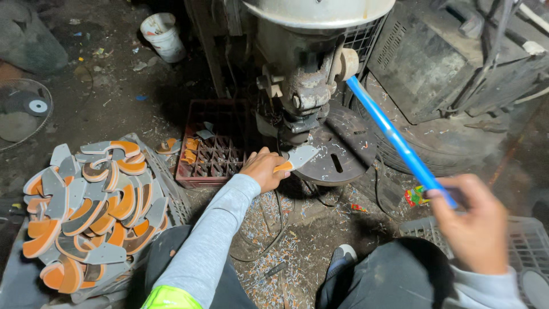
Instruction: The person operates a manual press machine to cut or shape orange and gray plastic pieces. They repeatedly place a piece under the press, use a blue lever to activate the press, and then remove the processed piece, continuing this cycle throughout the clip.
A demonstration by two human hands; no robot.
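Holding: left hand pinches a flat grey-and-orange curved piece, fingers closed on its orange end; the grey end lies on the round press table.
Piece location: at centre frame, directly under the press head, touching the table's 9 o'clock edge.
Right hand: right hand at 4 o'clock, fingers wrapped around the lower end of the blue lever handle; hand is motion-blurred, so fingertip detail is hard to read.
Lever: runs diagonally from the machine's side at 1 o'clock down to the right hand; its far end meets a pale knob partly hidden by the machine body.
Press tooling: the punch contact point is in shadow behind the piece; cannot tell whether it touches.
Stack: pile of matching grey-and-orange pieces at 9 o'clock, resting on a grey crate whose body is mostly covered.
Red crate: red crate at 11 o'clock of the left hand, holding a few pieces; its far side is dark.
Basket: grey mesh basket at 4 o'clock, cut off by the frame edge and half hidden behind the right hand.
Bucket: white bucket at 11 o'clock, far back.
Floor: scrap trimmings litter the ground between the knees at 6 o'clock.
Body: legs and one shoe partly visible, cropped at the bottom.
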